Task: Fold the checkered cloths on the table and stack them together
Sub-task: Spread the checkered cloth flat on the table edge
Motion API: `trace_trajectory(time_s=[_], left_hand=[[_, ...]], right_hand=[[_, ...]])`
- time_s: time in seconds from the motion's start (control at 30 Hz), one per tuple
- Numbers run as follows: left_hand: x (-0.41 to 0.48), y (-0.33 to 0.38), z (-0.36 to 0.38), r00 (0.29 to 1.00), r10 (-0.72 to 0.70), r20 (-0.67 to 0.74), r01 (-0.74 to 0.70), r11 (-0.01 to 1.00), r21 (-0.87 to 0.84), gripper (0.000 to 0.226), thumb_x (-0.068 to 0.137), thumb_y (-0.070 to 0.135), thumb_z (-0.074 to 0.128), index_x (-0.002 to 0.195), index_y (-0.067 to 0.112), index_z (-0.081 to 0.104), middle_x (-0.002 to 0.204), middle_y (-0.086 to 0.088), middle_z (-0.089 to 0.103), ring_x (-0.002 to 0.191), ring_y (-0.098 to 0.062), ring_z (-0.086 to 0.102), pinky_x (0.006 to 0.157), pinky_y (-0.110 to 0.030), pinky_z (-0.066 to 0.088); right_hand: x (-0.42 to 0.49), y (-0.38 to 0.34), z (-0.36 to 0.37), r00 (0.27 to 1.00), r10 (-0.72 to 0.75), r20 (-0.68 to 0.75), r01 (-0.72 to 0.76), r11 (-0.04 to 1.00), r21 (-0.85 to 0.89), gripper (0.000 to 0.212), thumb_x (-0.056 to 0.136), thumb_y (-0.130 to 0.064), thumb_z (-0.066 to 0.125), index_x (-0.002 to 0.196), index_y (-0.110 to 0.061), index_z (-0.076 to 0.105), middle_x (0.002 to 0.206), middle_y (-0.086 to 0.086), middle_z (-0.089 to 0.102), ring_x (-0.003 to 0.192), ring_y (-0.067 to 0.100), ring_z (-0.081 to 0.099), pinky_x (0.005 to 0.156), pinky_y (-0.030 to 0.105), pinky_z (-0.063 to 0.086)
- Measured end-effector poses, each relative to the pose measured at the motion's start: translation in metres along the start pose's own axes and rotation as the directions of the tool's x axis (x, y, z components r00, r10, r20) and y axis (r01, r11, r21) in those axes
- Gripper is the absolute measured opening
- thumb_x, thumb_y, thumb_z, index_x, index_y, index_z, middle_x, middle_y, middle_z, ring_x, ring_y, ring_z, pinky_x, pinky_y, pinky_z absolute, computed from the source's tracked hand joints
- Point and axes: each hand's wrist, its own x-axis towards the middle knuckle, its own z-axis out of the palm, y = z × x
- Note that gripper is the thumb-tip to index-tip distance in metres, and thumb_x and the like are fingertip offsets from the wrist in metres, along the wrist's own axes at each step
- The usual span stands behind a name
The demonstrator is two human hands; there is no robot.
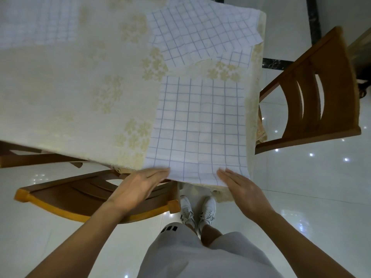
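Head view: checkered cloth point(198, 127), spread flat at near right corner of table point(70, 87). Left hand point(138, 185) and right hand point(241, 187), apart, fingers straight, fingertips touching the cloth's two near corners, gripping nothing. Loose cloths point(200, 35) heaped at far right; faint cloth point(38, 23) far left

Two hands point(140, 185) point(242, 187), two shoes point(186, 209) point(208, 209), one table point(60, 97)

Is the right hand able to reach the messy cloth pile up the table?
Probably yes: the right hand grips nothing, and only the flat cloth lies between it and the messy pile.
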Motion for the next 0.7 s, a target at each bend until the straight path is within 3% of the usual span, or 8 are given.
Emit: trace_trajectory(time_s=[0.1, 0.23, 0.37, 0.53, 0.7], left_hand=[[-0.011, 0.003, -0.002, 0.998, 0.052, 0.022, -0.052, 0.998, 0.024, 0.035, 0.098, 0.022, 0.052, 0.132, 0.022, 0.062, 0.132, 0.003, 0.064, 0.117, -0.012, 0.063, 0.099, -0.032, 0.053], [-0.022, 0.005, -0.003, 0.996, 0.059, 0.059, -0.063, 0.996, 0.062, 0.039, 0.099, 0.037, 0.038, 0.127, 0.027, 0.064, 0.121, 0.009, 0.069, 0.104, -0.008, 0.068, 0.085, -0.025, 0.058], [-0.018, 0.013, -0.016, 0.998, 0.059, 0.021, -0.061, 0.995, 0.079, 0.046, 0.106, 0.042, 0.024, 0.123, 0.026, 0.064, 0.117, 0.008, 0.070, 0.100, -0.008, 0.068, 0.083, -0.027, 0.059], [0.020, 0.013, -0.040, 0.997, 0.015, -0.073, -0.008, 0.996, 0.088, 0.045, 0.104, 0.036, 0.030, 0.123, 0.020, 0.067, 0.121, 0.004, 0.069, 0.109, -0.012, 0.065, 0.092, -0.026, 0.054], [0.078, -0.008, -0.053, 0.989, -0.023, -0.147, 0.043, 0.991, 0.130, 0.039, 0.098, 0.026, 0.039, 0.124, 0.015, 0.066, 0.118, -0.001, 0.069, 0.106, -0.018, 0.065, 0.086, -0.028, 0.055]], right_hand=[[-0.012, -0.007, -0.001, 0.999, -0.017, 0.041, 0.017, 1.000, 0.015, 0.079, 0.077, 0.002, 0.080, 0.145, -0.018, 0.047, 0.145, 0.001, 0.053, 0.134, 0.015, 0.049, 0.108, 0.031, 0.038], [-0.025, -0.010, 0.001, 0.993, 0.005, 0.116, -0.006, 1.000, 0.000, 0.086, 0.071, -0.002, 0.085, 0.145, -0.026, 0.047, 0.145, -0.006, 0.053, 0.132, 0.011, 0.052, 0.105, 0.028, 0.045], [-0.021, -0.010, -0.010, 0.989, 0.038, 0.141, -0.036, 0.999, -0.017, 0.093, 0.068, -0.007, 0.087, 0.147, -0.031, 0.043, 0.145, -0.007, 0.053, 0.127, 0.011, 0.056, 0.094, 0.031, 0.056], [0.020, 0.003, -0.051, 1.000, -0.005, 0.030, 0.008, 0.996, -0.090, 0.069, 0.075, -0.014, 0.085, 0.138, -0.019, 0.056, 0.141, 0.004, 0.058, 0.124, 0.022, 0.060, 0.093, 0.041, 0.057], [0.082, 0.034, -0.082, 0.995, -0.063, -0.072, 0.049, 0.981, -0.186, 0.043, 0.089, -0.018, 0.064, 0.131, -0.013, 0.062, 0.134, 0.010, 0.062, 0.120, 0.029, 0.063, 0.086, 0.046, 0.058]])
